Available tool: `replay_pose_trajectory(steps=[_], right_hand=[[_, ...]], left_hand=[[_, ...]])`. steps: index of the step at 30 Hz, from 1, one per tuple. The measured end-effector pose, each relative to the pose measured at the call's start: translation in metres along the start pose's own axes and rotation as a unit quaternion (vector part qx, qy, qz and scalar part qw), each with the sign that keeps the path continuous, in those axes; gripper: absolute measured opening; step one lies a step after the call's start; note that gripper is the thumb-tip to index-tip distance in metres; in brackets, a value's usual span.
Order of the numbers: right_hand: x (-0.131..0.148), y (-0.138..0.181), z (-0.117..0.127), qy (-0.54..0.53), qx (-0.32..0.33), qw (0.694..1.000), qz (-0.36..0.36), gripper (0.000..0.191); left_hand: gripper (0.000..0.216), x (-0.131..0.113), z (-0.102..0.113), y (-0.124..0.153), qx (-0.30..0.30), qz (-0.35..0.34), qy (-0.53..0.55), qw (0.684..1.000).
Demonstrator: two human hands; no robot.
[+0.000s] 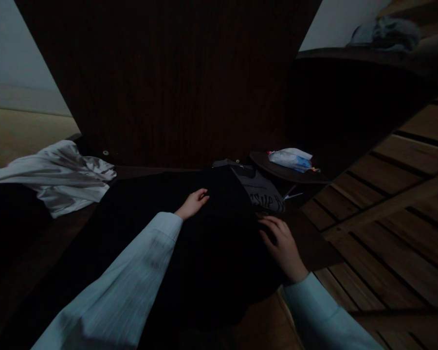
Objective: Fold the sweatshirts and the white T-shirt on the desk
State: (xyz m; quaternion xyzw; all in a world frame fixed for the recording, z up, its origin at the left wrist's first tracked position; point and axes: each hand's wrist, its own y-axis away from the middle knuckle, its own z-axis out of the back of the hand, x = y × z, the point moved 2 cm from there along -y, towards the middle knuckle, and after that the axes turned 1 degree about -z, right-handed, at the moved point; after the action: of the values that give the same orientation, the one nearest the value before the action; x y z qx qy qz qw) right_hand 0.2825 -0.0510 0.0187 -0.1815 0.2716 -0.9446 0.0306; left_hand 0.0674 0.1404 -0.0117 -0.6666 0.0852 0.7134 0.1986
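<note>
A large black cloth (219, 243), its kind too dark to make out, lies spread in front of me on a dark surface. My left hand (192, 204) rests on its upper middle, thumb and fingers drawn together in a pinch at the fabric. At the cloth's right edge is my right hand (282, 245), its fingers curled and closed on the edge; the fingertips are partly lost in the dark. Just beyond that edge lies a grey garment (257, 187) with dark lettering, partly covered by the black cloth.
A crumpled white cloth (73, 170) hangs over the left edge. A plastic packet (292, 159) sits on a dark rounded shelf (273, 167) at the right. Behind stands a dark wooden panel (175, 82). Wooden slats (397, 248) run along the right, and folded fabric (387, 34) lies higher up.
</note>
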Motion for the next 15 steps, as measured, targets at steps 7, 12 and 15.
replay_pose_trajectory(steps=[7, 12, 15], right_hand=[[0.045, 0.011, -0.023, -0.029, 0.087, 0.993, 0.078, 0.020], [0.044, 0.005, -0.037, 0.028, 0.089, 0.991, 0.097, 0.015], [0.045, 0.004, -0.037, 0.065, 0.092, 0.987, 0.114, 0.017]], left_hand=[[0.015, -0.004, 0.001, 0.005, -0.039, -0.029, -0.068, 0.997], [0.014, -0.005, 0.001, 0.005, -0.032, -0.032, -0.084, 0.995], [0.014, -0.005, 0.001, 0.004, -0.032, -0.041, -0.103, 0.993]])
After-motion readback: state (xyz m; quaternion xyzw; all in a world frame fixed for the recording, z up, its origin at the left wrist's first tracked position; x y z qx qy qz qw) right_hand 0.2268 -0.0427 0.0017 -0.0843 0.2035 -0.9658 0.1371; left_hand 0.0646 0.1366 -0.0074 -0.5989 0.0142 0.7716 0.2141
